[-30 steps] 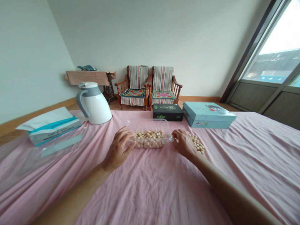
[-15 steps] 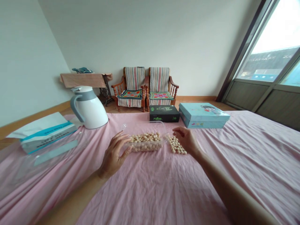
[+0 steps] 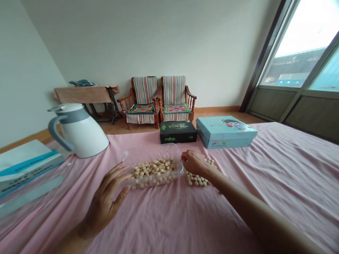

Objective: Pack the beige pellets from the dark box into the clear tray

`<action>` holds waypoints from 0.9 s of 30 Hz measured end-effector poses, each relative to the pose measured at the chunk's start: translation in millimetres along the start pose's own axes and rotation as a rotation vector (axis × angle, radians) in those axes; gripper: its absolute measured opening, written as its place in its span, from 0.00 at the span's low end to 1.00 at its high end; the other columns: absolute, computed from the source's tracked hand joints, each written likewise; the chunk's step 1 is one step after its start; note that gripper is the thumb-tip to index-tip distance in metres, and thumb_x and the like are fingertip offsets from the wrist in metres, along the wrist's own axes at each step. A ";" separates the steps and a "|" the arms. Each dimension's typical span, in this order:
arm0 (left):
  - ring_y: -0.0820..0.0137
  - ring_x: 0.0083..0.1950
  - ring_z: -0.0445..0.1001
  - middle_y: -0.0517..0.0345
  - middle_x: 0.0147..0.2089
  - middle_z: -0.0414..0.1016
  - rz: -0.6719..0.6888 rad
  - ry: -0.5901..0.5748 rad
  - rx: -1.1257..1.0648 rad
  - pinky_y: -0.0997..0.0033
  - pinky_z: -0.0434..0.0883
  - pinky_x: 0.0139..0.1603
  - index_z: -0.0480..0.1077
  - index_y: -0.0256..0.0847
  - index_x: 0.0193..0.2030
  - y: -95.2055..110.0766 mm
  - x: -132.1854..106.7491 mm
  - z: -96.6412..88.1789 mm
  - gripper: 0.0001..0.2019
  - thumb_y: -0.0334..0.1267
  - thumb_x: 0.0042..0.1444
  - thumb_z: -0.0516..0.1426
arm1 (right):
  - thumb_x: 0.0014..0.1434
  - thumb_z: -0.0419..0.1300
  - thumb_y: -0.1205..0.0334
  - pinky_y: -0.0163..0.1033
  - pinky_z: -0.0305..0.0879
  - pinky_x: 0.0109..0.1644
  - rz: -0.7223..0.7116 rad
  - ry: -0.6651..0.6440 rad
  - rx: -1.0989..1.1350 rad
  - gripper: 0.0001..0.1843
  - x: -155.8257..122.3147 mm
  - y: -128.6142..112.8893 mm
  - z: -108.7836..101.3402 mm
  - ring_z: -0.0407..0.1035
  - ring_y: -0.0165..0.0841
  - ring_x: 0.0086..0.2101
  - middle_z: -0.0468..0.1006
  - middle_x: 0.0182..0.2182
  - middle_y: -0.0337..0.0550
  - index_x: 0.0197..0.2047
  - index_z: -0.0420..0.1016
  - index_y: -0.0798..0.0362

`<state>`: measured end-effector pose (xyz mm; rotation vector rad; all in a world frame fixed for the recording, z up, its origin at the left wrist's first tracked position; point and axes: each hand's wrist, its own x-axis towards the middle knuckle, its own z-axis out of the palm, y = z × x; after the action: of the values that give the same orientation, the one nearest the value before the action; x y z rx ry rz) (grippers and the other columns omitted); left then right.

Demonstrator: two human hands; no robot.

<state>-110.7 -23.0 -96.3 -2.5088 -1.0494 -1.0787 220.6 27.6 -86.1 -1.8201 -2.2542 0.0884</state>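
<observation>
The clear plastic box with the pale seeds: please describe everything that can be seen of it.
The clear plastic box is shallow, thin-walled and see-through, with rounded corners and no lid. It rests on the pink cloth. Pale round seeds fill its near half; the far half looks bare. The left hand, fingers spread, touches its left end; the right hand is curled at its right end, where loose seeds lie on the cloth.

Place: a home living room
Signs: 2 wooden armchairs with striped covers (image 3: 158, 100), pink wrinkled cloth (image 3: 169, 218), white plastic thermos jug (image 3: 79, 130)
</observation>
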 end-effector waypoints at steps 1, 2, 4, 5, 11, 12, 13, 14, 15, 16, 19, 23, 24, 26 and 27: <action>0.58 0.64 0.61 0.49 0.59 0.66 0.002 -0.007 0.012 0.50 0.63 0.63 0.65 0.43 0.52 -0.4 -0.6 -0.1 0.13 0.34 0.60 0.52 | 0.54 0.54 0.67 0.36 0.56 0.34 0.003 -0.018 -0.003 0.10 3.9 -0.1 1.8 0.72 0.36 0.33 0.79 0.32 0.52 0.33 0.77 0.57; 0.58 0.64 0.61 0.50 0.59 0.66 0.004 -0.012 0.024 0.50 0.64 0.63 0.65 0.43 0.53 -0.6 -1.0 -0.2 0.14 0.35 0.60 0.52 | 0.52 0.54 0.69 0.36 0.56 0.33 -0.001 -0.028 0.000 0.10 7.3 0.5 3.6 0.72 0.35 0.32 0.79 0.32 0.51 0.33 0.77 0.57; 0.57 0.64 0.61 0.50 0.59 0.66 0.009 -0.020 0.045 0.51 0.64 0.63 0.64 0.43 0.53 -0.5 -1.0 -0.4 0.14 0.36 0.60 0.53 | 0.50 0.55 0.70 0.35 0.56 0.32 -0.011 -0.033 0.023 0.09 12.9 4.8 5.4 0.71 0.34 0.32 0.79 0.31 0.49 0.32 0.76 0.56; 0.57 0.64 0.61 0.50 0.59 0.66 0.011 -0.020 0.053 0.51 0.64 0.63 0.64 0.43 0.54 -0.3 -0.6 -0.5 0.15 0.36 0.60 0.53 | 0.49 0.55 0.70 0.34 0.56 0.32 -0.005 -0.022 0.042 0.09 14.9 8.4 4.5 0.71 0.33 0.31 0.79 0.30 0.47 0.31 0.76 0.56; 0.57 0.63 0.63 0.52 0.58 0.67 0.017 -0.011 0.056 0.52 0.65 0.63 0.64 0.45 0.54 -0.5 1.5 -0.5 0.15 0.36 0.59 0.53 | 0.48 0.56 0.68 0.32 0.60 0.31 0.080 0.260 0.391 0.06 14.6 22.0 -30.5 0.68 0.29 0.27 0.76 0.25 0.41 0.29 0.74 0.55; 0.57 0.63 0.63 0.52 0.58 0.68 0.020 -0.009 0.056 0.52 0.64 0.63 0.64 0.45 0.54 -1.0 1.3 -0.5 0.16 0.36 0.59 0.53 | 0.48 0.56 0.67 0.32 0.60 0.31 0.054 0.286 0.472 0.06 12.1 17.9 -37.5 0.67 0.28 0.27 0.76 0.25 0.40 0.30 0.74 0.54; 0.57 0.63 0.63 0.53 0.58 0.68 0.020 -0.008 0.057 0.53 0.64 0.63 0.64 0.45 0.54 -1.5 1.1 -0.6 0.16 0.36 0.59 0.54 | 0.49 0.56 0.66 0.32 0.61 0.31 0.012 0.301 0.554 0.06 9.0 11.7 -43.3 0.67 0.28 0.26 0.76 0.25 0.39 0.31 0.74 0.54; 0.57 0.63 0.63 0.53 0.58 0.68 0.021 -0.009 0.058 0.53 0.63 0.64 0.64 0.45 0.54 -2.2 0.7 -0.7 0.16 0.35 0.59 0.54 | 0.50 0.56 0.66 0.31 0.61 0.30 -0.031 0.296 0.625 0.06 5.6 3.8 -47.5 0.67 0.27 0.26 0.76 0.26 0.39 0.32 0.74 0.54; 0.57 0.63 0.63 0.53 0.58 0.68 0.023 -0.010 0.060 0.54 0.63 0.64 0.64 0.45 0.54 -2.8 0.3 -0.9 0.16 0.35 0.59 0.54 | 0.51 0.56 0.66 0.31 0.61 0.30 -0.066 0.282 0.682 0.06 2.0 -4.9 -50.1 0.67 0.27 0.26 0.76 0.26 0.39 0.33 0.74 0.55; 0.57 0.63 0.63 0.53 0.58 0.68 0.028 -0.010 0.061 0.54 0.63 0.64 0.64 0.45 0.55 -3.4 -0.2 -1.1 0.17 0.35 0.59 0.53 | 0.51 0.56 0.66 0.31 0.62 0.30 -0.096 0.261 0.723 0.07 -1.5 -13.8 -51.3 0.67 0.26 0.26 0.76 0.26 0.39 0.34 0.74 0.55; 0.57 0.63 0.63 0.53 0.58 0.67 0.036 -0.019 0.068 0.55 0.63 0.64 0.63 0.45 0.57 -4.7 -1.5 -1.6 0.19 0.35 0.59 0.54 | 0.51 0.58 0.66 0.30 0.62 0.31 -0.151 0.176 0.790 0.09 -8.7 -33.5 -50.0 0.67 0.25 0.26 0.76 0.27 0.39 0.36 0.75 0.56; 0.57 0.63 0.63 0.53 0.59 0.66 0.038 -0.034 0.070 0.55 0.63 0.64 0.61 0.46 0.59 -4.5 -2.0 -1.0 0.20 0.35 0.59 0.54 | 0.53 0.56 0.64 0.31 0.62 0.32 -0.129 0.206 0.807 0.11 -5.2 -28.4 -45.0 0.69 0.27 0.28 0.78 0.29 0.41 0.39 0.76 0.56; 0.57 0.63 0.63 0.52 0.59 0.66 0.038 -0.033 0.068 0.54 0.63 0.64 0.61 0.46 0.59 -4.3 -1.9 -0.6 0.20 0.36 0.59 0.54 | 0.54 0.55 0.64 0.32 0.62 0.31 -0.088 0.245 0.787 0.11 -2.4 -22.1 -43.1 0.68 0.27 0.27 0.78 0.28 0.41 0.38 0.77 0.55; 0.57 0.63 0.63 0.52 0.59 0.66 0.033 -0.029 0.061 0.54 0.64 0.64 0.61 0.46 0.59 -4.1 -1.8 0.1 0.20 0.37 0.59 0.54 | 0.54 0.54 0.66 0.32 0.59 0.29 0.005 0.310 0.690 0.11 3.2 -7.3 -37.6 0.67 0.27 0.25 0.76 0.25 0.39 0.35 0.77 0.55; 0.56 0.63 0.63 0.52 0.59 0.67 0.027 -0.027 0.059 0.53 0.64 0.63 0.61 0.46 0.59 -4.0 -1.8 0.4 0.20 0.37 0.60 0.54 | 0.52 0.54 0.67 0.32 0.58 0.29 0.040 0.318 0.612 0.10 5.3 -0.4 -34.0 0.66 0.27 0.24 0.76 0.24 0.39 0.34 0.77 0.55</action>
<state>-114.1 -20.9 -98.2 -2.4908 -1.0357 -0.9940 226.8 29.0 -52.3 -1.4282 -1.7194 0.4135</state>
